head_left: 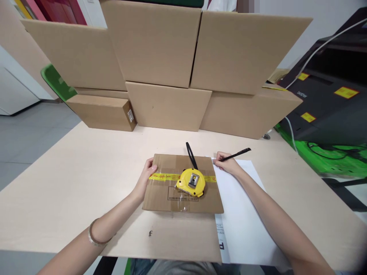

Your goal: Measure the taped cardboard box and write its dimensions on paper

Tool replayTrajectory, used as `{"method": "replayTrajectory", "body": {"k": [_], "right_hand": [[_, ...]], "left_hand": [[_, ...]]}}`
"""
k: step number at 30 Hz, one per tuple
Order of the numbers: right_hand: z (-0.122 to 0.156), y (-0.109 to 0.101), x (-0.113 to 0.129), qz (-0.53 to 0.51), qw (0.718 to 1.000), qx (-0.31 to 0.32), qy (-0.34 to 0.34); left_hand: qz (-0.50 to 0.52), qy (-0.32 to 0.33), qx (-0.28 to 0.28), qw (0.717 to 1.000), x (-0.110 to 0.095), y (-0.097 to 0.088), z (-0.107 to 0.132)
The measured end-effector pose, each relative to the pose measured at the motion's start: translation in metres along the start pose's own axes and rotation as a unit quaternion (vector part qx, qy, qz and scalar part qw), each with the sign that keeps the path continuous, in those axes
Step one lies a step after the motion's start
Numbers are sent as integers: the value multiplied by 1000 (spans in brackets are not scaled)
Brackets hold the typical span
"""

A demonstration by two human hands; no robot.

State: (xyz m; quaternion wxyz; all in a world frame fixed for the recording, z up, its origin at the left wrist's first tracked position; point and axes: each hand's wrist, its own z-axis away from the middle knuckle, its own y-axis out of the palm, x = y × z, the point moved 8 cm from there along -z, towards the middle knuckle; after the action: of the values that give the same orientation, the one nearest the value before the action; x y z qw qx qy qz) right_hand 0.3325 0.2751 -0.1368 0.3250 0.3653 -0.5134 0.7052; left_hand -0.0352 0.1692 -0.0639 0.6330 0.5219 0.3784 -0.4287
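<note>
A small closed cardboard box (160, 196) sealed with yellow tape lies on the table in front of me. A yellow tape measure (190, 182) with a black strap rests on top of it. My left hand (146, 176) grips the box's left edge, fingers curled over its top. My right hand (226, 164) holds a black pen (236, 154) in a pinch, its tip on a white sheet of paper (243, 214) just right of the box.
The light wooden table (71, 183) carries a wall of large cardboard boxes (160, 57) along its far side, with a smaller carton (103, 112) at the back left. A black machine (329, 99) with yellow labels stands to the right. A green chair back (56, 82) shows at left.
</note>
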Motion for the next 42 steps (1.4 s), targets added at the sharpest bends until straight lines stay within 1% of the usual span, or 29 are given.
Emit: {"method": "replayTrajectory", "body": {"k": [6, 16, 20, 28, 34, 37, 42], "right_hand": [[-1, -1, -1, -9, 1000, -3, -9], [1, -1, 5, -16, 999, -2, -31], [3, -2, 14, -23, 999, -4, -49], [12, -2, 40, -75, 993, -27, -91], [13, -1, 48, -81, 993, -27, -87], [12, -1, 48, -84, 993, -25, -82], [12, -1, 46, -83, 993, -25, -77]], "left_hand": [[11, -11, 7, 1000, 3, 1, 1], [9, -3, 5, 1000, 2, 0, 0], [6, 4, 2, 1000, 4, -2, -2], [16, 13, -5, 1000, 4, -3, -3], [11, -1, 2, 1000, 4, -3, -2], [15, -3, 7, 1000, 4, -2, -1], [2, 8, -1, 1000, 3, -3, -1]]}}
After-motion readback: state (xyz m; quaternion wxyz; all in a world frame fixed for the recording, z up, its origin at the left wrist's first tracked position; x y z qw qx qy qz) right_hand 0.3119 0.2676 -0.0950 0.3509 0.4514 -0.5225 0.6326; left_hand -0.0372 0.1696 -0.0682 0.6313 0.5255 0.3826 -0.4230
